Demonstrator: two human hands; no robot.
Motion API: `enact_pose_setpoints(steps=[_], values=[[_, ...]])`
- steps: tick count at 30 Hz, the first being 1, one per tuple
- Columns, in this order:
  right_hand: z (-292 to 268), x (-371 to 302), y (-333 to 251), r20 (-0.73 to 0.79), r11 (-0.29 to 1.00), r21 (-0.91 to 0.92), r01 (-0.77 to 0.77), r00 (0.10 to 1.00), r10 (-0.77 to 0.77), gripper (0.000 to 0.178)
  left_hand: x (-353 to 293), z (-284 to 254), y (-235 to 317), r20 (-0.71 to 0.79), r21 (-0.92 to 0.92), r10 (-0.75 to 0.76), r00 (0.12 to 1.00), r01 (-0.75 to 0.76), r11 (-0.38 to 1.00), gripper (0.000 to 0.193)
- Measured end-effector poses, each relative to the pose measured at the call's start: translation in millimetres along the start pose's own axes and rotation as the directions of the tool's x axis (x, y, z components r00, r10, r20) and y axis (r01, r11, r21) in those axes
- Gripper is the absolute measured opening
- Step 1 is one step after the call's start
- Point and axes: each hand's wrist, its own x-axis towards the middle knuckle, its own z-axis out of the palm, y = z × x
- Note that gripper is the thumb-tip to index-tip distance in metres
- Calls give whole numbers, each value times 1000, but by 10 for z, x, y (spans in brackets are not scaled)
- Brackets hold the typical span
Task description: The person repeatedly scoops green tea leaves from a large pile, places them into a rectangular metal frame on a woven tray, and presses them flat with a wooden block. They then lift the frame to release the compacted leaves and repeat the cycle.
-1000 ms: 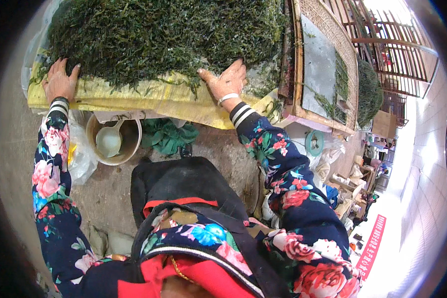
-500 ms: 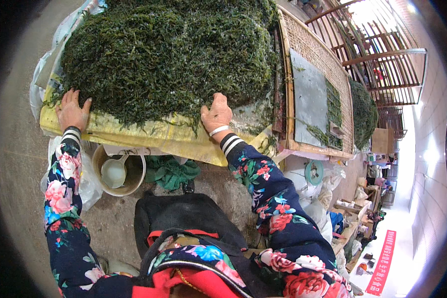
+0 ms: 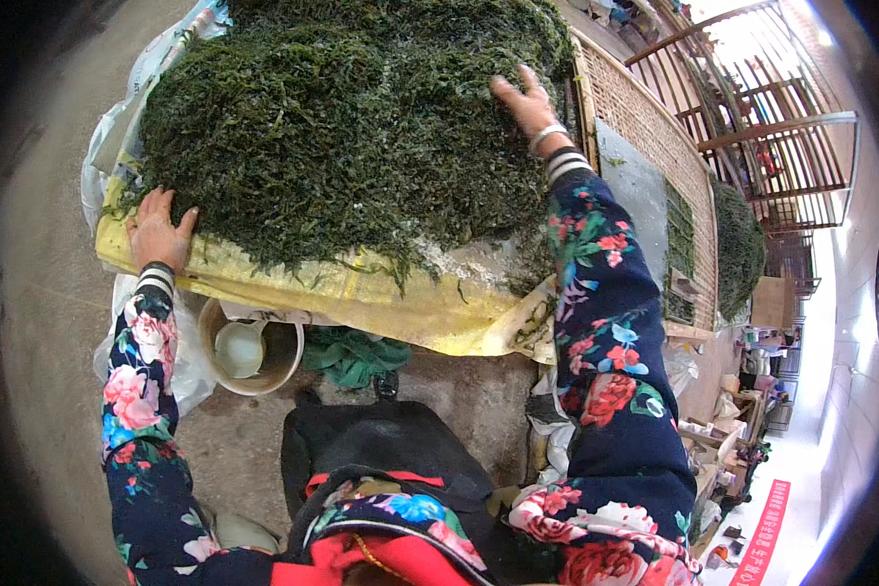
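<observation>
A broad heap of wet, dark green seaweed (image 3: 361,137) covers the table in front of me. Under its near edge a yellow woven plastic sheet (image 3: 352,298) hangs over the table's front. At the heap's near left corner my left hand (image 3: 159,234) rests, fingers spread, against the seaweed and the sheet. My right hand (image 3: 527,105) is farther out, over the heap's right side, open with thumb and fingers apart. Nothing shows in its grasp; whether its fingertips touch the seaweed I cannot tell.
Right of the heap lies a wooden-framed woven screen (image 3: 645,98) bearing a grey board (image 3: 630,186). Below the table's front are a bucket (image 3: 293,366) with a white ladle (image 3: 239,349) inside and a green cloth (image 3: 355,354). Another seaweed heap (image 3: 739,244) sits beyond the screen.
My right hand has moved from the heap's near edge outward and to the right, over the pile. My left hand stays at the corner. The view has shifted slightly.
</observation>
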Motion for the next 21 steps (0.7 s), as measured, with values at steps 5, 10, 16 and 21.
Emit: enact_pose_setpoints(steps=[5, 10, 16, 21], values=[[252, -844, -121, 456, 603, -598, 528, 843, -286, 114, -10, -18, -23, -1, 22, -5, 1000, 5, 1000, 63], [-181, -1180, 186, 696, 291, -580, 761, 648, -309, 81, -32, 3, -71, -18, 8, 14, 1000, -14, 1000, 61], [-556, -336, 407, 314, 494, -535, 685, 704, -637, 60, -32, 73, -185, -66, 10, 44, 997, -43, 999, 61], [-867, 310, 329, -101, 689, -562, 458, 789, -606, 65, -53, 60, -222, -95, 52, 59, 994, -55, 997, 60]])
